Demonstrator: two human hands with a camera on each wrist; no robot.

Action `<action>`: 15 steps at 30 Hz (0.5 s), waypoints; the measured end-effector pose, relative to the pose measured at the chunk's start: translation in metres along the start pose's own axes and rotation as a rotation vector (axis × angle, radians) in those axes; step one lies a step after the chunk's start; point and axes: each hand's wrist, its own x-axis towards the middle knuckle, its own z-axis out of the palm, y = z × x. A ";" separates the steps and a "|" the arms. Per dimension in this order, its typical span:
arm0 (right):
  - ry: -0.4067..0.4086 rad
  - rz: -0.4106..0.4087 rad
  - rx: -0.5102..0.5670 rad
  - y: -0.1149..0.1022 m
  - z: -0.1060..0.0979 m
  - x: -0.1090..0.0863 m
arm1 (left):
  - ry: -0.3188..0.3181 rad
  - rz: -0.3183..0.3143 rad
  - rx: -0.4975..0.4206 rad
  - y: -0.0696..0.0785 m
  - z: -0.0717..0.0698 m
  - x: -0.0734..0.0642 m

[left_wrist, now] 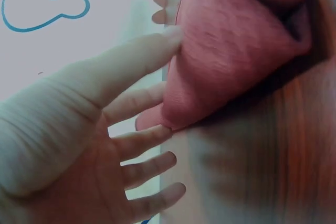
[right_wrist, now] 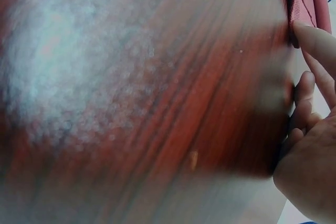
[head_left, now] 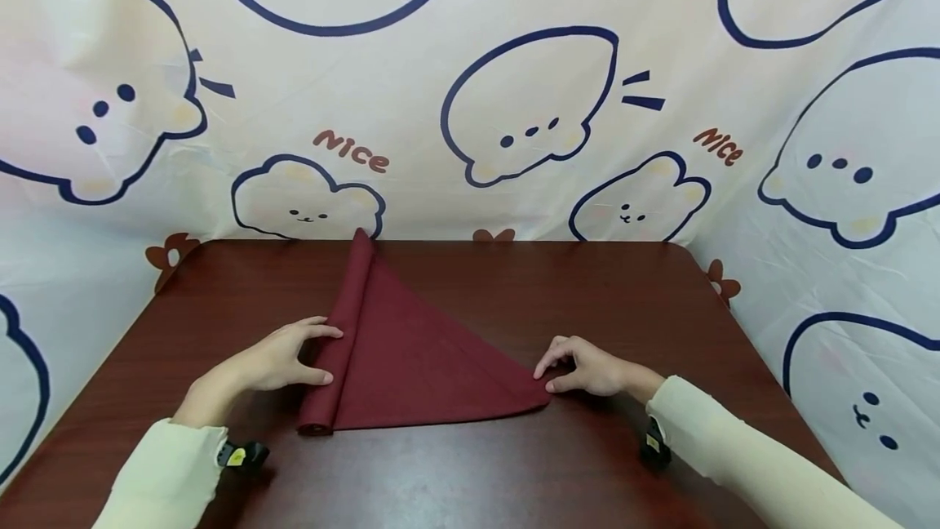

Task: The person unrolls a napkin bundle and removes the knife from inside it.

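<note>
A dark red cloth lies on the table, its left side rolled into a tube and its right side tapering to a corner. At the roll's left side, my left hand rests with thumb and fingertips touching it. In the left wrist view the fingers of the left hand are spread and mostly straight, and layers show at the end of the roll. My right hand pinches the cloth's right corner between thumb and forefinger. Only a sliver of cloth shows beside the right hand in the right wrist view.
The dark brown wooden table reflects light near its front. A pale curtain with blue cartoon outlines surrounds its back and sides. The roll's far tip reaches the table's back edge. Each wrist carries a small black device.
</note>
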 end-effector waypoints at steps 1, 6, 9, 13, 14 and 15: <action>0.001 0.001 -0.002 0.000 0.000 0.000 | -0.001 -0.011 0.005 -0.001 -0.001 -0.001; -0.005 0.020 -0.010 0.001 0.002 0.000 | -0.028 -0.055 0.014 -0.007 -0.002 -0.005; -0.018 0.024 -0.014 0.001 0.003 -0.001 | -0.038 -0.066 0.025 -0.009 -0.004 -0.007; -0.012 0.025 -0.016 -0.001 0.001 0.000 | -0.025 -0.055 0.052 -0.010 -0.009 -0.006; -0.010 0.025 -0.017 -0.001 0.000 0.001 | -0.020 -0.054 0.054 -0.009 -0.010 -0.005; -0.009 0.026 -0.019 -0.001 -0.001 0.001 | -0.014 -0.054 0.056 -0.009 -0.011 -0.003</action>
